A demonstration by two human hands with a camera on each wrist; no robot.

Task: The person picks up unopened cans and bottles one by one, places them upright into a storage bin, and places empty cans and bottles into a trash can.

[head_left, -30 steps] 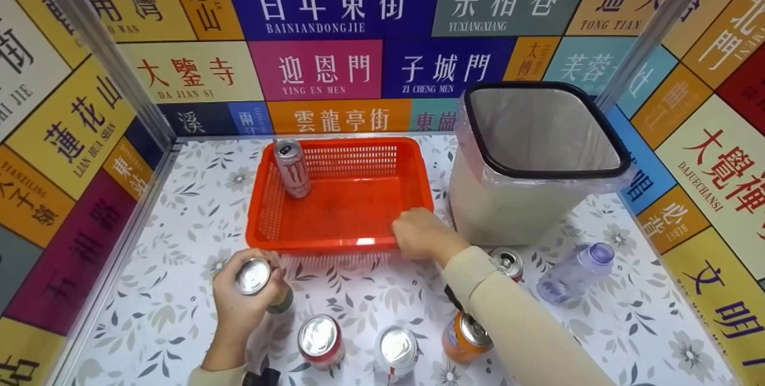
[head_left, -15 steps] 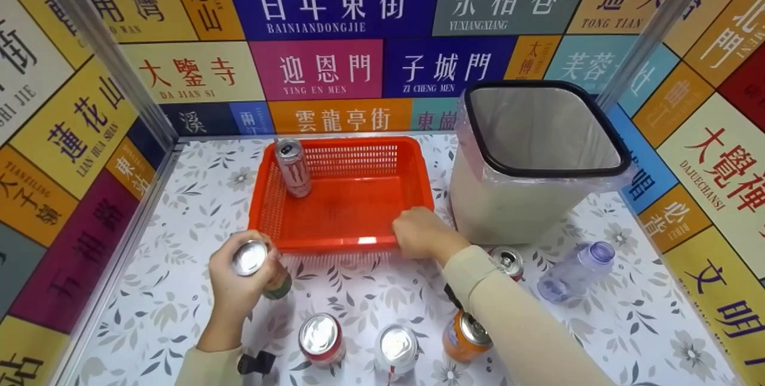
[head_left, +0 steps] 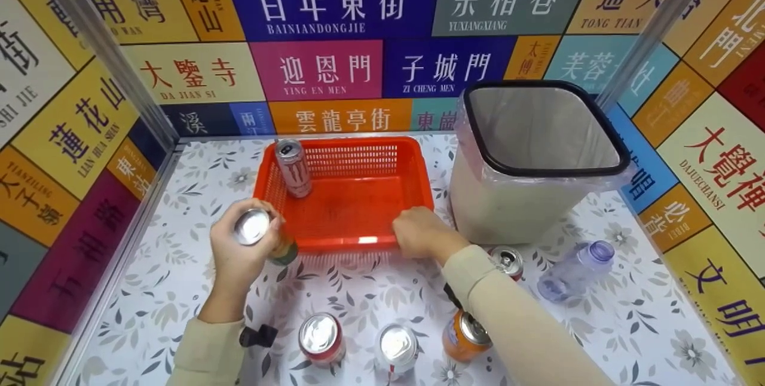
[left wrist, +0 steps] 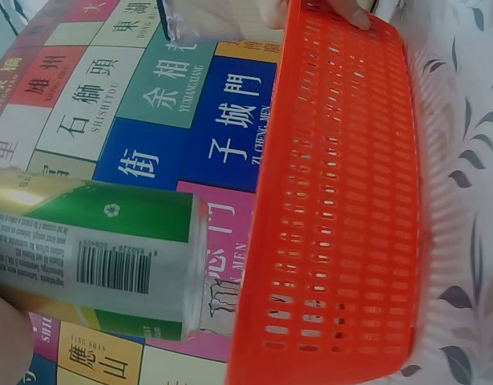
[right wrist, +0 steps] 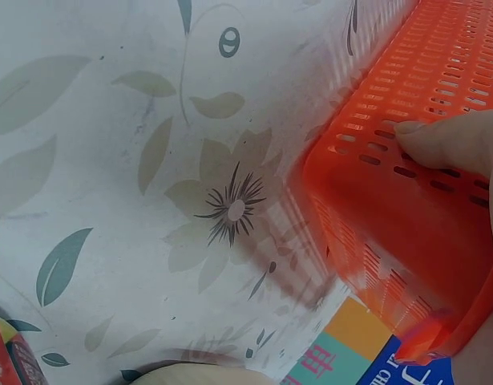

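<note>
My left hand (head_left: pixel 234 260) grips a green and gold drink can (left wrist: pixel 142 212) from the side, silver end up. It holds the can at the front left corner of the red plastic basket (head_left: pixel 352 242). In the left wrist view the can's printed side and barcode show, its lower end just above the basket rim. At the basket's front right corner, my right hand (head_left: pixel 423 233) grips the rim. Its thumb (right wrist: pixel 446 143) presses on the slotted outer wall in the right wrist view. A tall pink-grey drink can (head_left: pixel 294 171) leans in the basket's back left corner.
A lined bin (head_left: pixel 508 207) with a black rim stands right of the basket. Along the front are a red can (head_left: pixel 321 338), a white can (head_left: pixel 397 350) and an orange can (head_left: pixel 465 338). Another can (head_left: pixel 508 260) and a purple bottle (head_left: pixel 574 272) are near the bin.
My left hand has lifted the green and gold can and carried it away from me, up to the basket's front left corner. The right hand stays on the rim.
</note>
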